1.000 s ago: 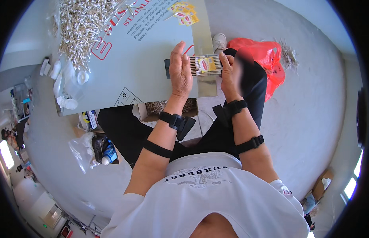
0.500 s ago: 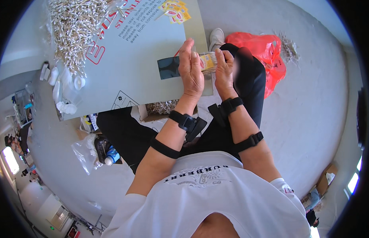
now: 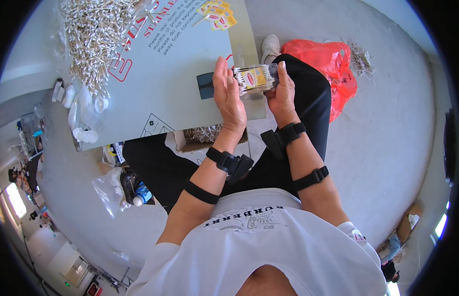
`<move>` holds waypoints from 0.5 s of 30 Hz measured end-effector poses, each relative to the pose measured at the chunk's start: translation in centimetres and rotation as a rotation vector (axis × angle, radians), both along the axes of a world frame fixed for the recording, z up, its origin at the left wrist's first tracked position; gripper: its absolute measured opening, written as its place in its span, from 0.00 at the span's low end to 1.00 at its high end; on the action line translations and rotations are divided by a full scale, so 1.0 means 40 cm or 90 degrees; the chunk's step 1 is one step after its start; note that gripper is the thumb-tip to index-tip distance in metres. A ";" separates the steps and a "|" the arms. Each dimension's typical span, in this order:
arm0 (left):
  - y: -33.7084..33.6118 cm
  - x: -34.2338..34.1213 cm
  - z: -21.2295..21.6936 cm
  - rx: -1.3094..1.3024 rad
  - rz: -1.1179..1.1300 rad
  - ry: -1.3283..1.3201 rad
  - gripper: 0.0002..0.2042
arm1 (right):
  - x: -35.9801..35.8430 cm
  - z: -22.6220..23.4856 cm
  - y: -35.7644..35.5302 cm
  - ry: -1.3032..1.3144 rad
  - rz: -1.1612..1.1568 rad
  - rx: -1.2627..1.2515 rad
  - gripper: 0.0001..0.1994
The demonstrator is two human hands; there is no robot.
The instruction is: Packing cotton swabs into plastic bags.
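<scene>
The fingers of the left hand (image 3: 231, 103) lie straight and close together at the left end of a clear pack of cotton swabs (image 3: 252, 79), while those of the right hand (image 3: 282, 98) hold its right end — thumb raised, the others mostly hidden. The pack, with a yellow card (image 3: 253, 77) showing on it, is above the right edge of the table (image 3: 155, 93); beyond lie a dark flat piece (image 3: 205, 87), more yellow cards (image 3: 218, 14) and — at far left — a heap of loose swabs (image 3: 94, 42).
</scene>
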State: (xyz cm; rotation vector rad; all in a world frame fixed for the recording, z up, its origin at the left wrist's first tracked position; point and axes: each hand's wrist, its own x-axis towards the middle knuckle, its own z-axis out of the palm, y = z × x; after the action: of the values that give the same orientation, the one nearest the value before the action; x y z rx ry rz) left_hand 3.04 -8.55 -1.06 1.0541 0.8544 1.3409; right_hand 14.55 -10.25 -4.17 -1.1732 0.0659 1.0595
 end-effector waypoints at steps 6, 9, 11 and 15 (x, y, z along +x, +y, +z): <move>0.011 0.013 -0.003 -0.009 -0.051 -0.054 0.31 | -0.007 -0.007 0.001 -0.193 0.069 -0.005 0.17; 0.021 0.017 -0.009 -0.040 -0.047 -0.073 0.30 | -0.010 -0.020 -0.001 -0.436 0.066 -0.010 0.20; 0.009 0.022 -0.009 0.019 -0.041 0.055 0.29 | -0.008 -0.024 -0.003 -0.560 0.059 -0.050 0.21; 0.016 0.002 -0.004 0.127 -0.055 0.269 0.29 | -0.013 -0.011 -0.001 -0.515 0.065 -0.047 0.21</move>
State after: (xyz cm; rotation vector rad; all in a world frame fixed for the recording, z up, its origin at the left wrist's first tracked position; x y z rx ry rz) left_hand 3.10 -7.90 -1.21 1.5488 0.9814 1.1643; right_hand 14.02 -10.27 -4.60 -1.6084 -0.5952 0.6078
